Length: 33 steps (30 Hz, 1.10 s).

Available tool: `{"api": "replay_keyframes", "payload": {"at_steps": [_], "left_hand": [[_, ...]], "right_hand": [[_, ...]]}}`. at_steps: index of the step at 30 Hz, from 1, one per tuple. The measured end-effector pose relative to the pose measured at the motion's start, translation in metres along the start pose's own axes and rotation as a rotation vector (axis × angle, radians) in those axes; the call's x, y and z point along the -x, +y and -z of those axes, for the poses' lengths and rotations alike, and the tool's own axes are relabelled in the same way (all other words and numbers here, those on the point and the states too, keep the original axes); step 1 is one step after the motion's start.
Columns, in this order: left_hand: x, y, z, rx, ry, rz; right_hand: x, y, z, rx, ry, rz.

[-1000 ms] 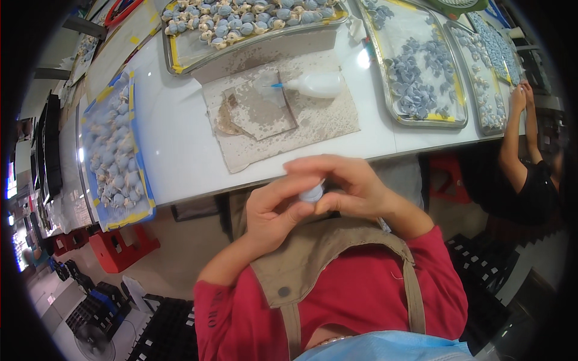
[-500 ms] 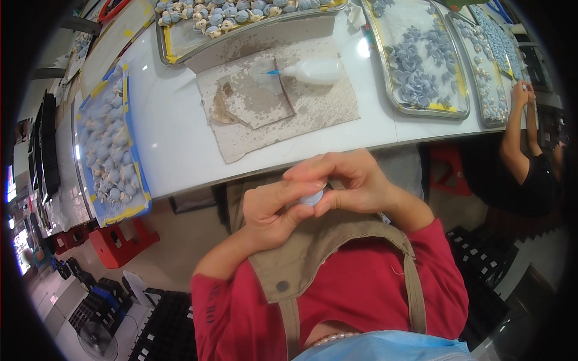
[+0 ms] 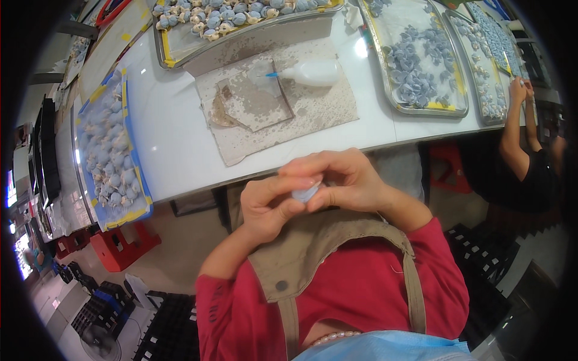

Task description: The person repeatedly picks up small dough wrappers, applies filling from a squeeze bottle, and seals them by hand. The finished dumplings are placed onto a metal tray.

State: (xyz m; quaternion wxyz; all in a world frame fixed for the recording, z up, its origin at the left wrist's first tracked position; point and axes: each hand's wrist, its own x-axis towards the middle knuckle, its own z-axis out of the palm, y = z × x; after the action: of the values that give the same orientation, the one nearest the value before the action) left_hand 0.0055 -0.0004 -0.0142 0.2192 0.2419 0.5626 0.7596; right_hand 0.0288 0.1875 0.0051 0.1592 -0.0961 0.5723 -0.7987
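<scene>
Between my two hands, just off the table's near edge, is a small pale-blue rounded piece (image 3: 306, 193), mostly covered by fingers. My left hand (image 3: 265, 201) pinches it from the left with thumb and fingers. From the right my right hand (image 3: 346, 180) closes on the same piece, its index finger arched over the top. Past them on the table lies a stained cardboard sheet (image 3: 319, 114). On the sheet rests a white squeeze bottle (image 3: 313, 72) on its side, its blue nozzle pointing left.
A metal tray (image 3: 430, 112) of blue-grey curved pieces stands at right. Another tray (image 3: 241, 29) at the back holds small blue-and-cream figures. A blue tray (image 3: 143, 207) of similar pieces sits at left. Red stools (image 3: 123, 246) stand below; a co-worker's arm (image 3: 512, 132) is far right.
My left fingers have shifted slightly around the piece, and it has turned and moved a little left, showing more of its surface. Both hands still hold it.
</scene>
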Motion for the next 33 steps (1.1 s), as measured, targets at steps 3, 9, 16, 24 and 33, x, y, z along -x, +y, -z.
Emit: {"api": "replay_keyframes", "payload": {"at_steps": [3,9,16,24,33], "left_hand": [[0.003,-0.003,-0.001,0.117,0.041,0.024],[0.005,-0.009,-0.006,0.184,0.06,0.02],[-0.001,-0.009,-0.017,0.372,0.058,0.002],[0.003,-0.006,-0.009,0.174,0.041,0.048],[0.021,0.042,0.058,-0.976,0.507,-0.319]], "right_hand": [[0.001,-0.002,-0.003,-0.233,-0.011,-0.097],[0.003,0.0,-0.003,-0.33,-0.049,-0.088],[0.007,-0.007,-0.001,-0.36,-0.028,-0.099],[0.005,-0.003,-0.003,-0.31,-0.018,-0.113],[-0.014,0.009,-0.014,-0.076,0.076,-0.06]]}}
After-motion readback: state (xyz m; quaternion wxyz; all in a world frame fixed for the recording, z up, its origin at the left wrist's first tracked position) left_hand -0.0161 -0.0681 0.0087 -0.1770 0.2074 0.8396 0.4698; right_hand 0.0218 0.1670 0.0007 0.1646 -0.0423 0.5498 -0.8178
